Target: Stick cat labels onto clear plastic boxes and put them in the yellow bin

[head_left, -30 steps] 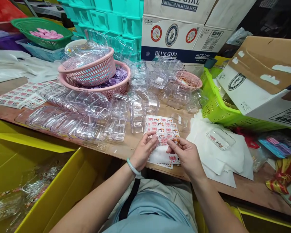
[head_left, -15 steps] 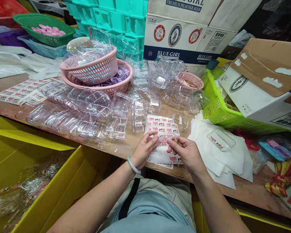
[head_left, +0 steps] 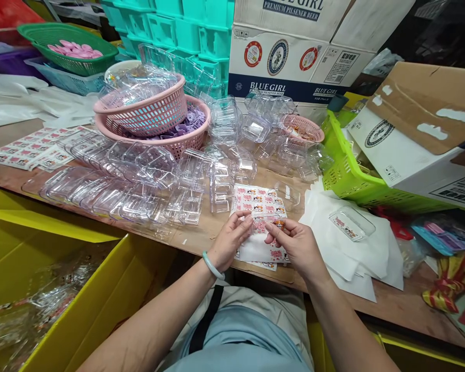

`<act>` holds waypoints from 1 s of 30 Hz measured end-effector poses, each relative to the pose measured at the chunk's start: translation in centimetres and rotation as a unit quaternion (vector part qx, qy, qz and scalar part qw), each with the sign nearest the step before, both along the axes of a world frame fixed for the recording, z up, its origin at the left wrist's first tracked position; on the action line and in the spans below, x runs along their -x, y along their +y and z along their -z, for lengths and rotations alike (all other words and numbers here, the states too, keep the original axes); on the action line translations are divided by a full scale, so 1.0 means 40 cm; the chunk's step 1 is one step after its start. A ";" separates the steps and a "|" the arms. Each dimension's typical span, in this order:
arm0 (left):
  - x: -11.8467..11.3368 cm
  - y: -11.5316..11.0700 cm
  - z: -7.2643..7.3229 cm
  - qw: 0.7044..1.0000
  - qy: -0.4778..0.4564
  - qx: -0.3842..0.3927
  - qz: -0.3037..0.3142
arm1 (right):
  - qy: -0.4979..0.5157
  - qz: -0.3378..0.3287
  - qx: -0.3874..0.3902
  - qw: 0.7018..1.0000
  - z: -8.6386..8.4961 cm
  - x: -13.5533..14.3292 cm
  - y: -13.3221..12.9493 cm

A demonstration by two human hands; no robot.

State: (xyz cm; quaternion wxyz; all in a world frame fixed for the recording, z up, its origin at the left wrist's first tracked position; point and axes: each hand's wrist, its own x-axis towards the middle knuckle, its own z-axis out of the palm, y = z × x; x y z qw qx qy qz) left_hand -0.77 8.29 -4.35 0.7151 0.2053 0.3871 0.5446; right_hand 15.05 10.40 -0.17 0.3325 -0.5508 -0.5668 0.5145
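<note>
Close above the sticker sheet (head_left: 259, 196), my left hand (head_left: 232, 238) and my right hand (head_left: 294, 242) hold opposite ends of a clear sticker (head_left: 279, 224). An orange-and-white cartoon cat shows on it by my right fingertips. My right thumb and forefinger pinch that end, while my left thumb and fingers close on the other. Rows of pink lettering and cartoon cats cover the sheet below, whose near part is mostly bare white. Right of my right hand, a clear plastic case (head_left: 352, 223) bearing a similar sticker lies on white paper sheets (head_left: 333, 258).
Rows of clear plastic cases (head_left: 101, 194) fill the table's left. Behind them, pink baskets (head_left: 151, 116) hold clear and purple pieces. A lime-green crate (head_left: 343, 160) with a carton (head_left: 411, 119) stands right. A yellow bin (head_left: 101, 279) is at the lower left.
The camera view has shifted very slightly. Both hands keep almost the same place and grip on the sticker.
</note>
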 end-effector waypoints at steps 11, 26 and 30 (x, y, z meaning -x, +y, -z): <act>-0.021 -0.001 0.002 0.998 0.053 -0.021 -0.016 | -0.129 0.036 -0.087 0.987 -0.001 0.026 -0.022; -0.074 -0.028 -0.064 0.976 0.096 -0.138 0.138 | -0.001 -0.134 -0.015 0.991 -0.057 -0.189 -0.055; -0.113 -0.054 -0.038 0.963 0.163 -0.172 0.131 | -0.082 0.064 -0.138 0.985 -0.024 -0.386 -0.042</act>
